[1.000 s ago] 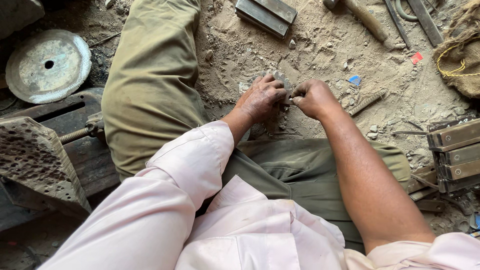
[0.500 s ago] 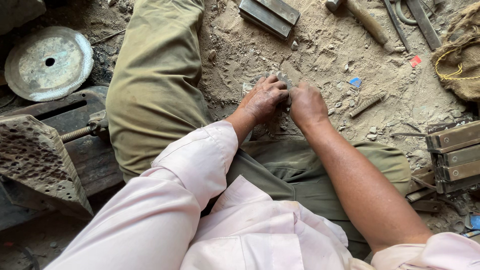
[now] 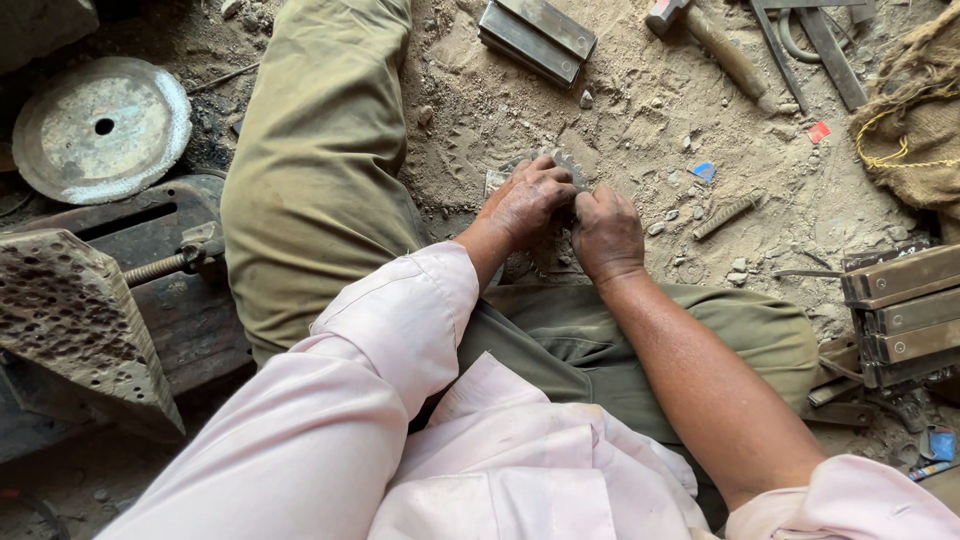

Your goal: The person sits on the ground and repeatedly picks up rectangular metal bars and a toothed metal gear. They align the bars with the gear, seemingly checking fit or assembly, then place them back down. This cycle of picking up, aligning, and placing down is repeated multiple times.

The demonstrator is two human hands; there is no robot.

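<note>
I sit on a sandy floor with olive trousers (image 3: 320, 170) and a pink shirt. Both hands meet on a small grey toothed metal piece (image 3: 566, 164) lying in the sand between my legs. My left hand (image 3: 528, 203) covers most of it, fingers curled over its top. Pressed close beside it, my right hand (image 3: 606, 234) closes its fingers on the same piece. Only the jagged upper edge of the piece shows; the rest is hidden under the hands.
A round metal disc with a centre hole (image 3: 100, 128) lies far left, above a pitted iron block (image 3: 75, 320). Metal bars (image 3: 535, 35) and a hammer (image 3: 715, 40) lie ahead. Stacked metal frames (image 3: 900, 315) stand right, a burlap sack (image 3: 915, 110) top right.
The right hand has drawn in closer to the left, and both hands have shifted slightly on the piece. The view has moved a little.
</note>
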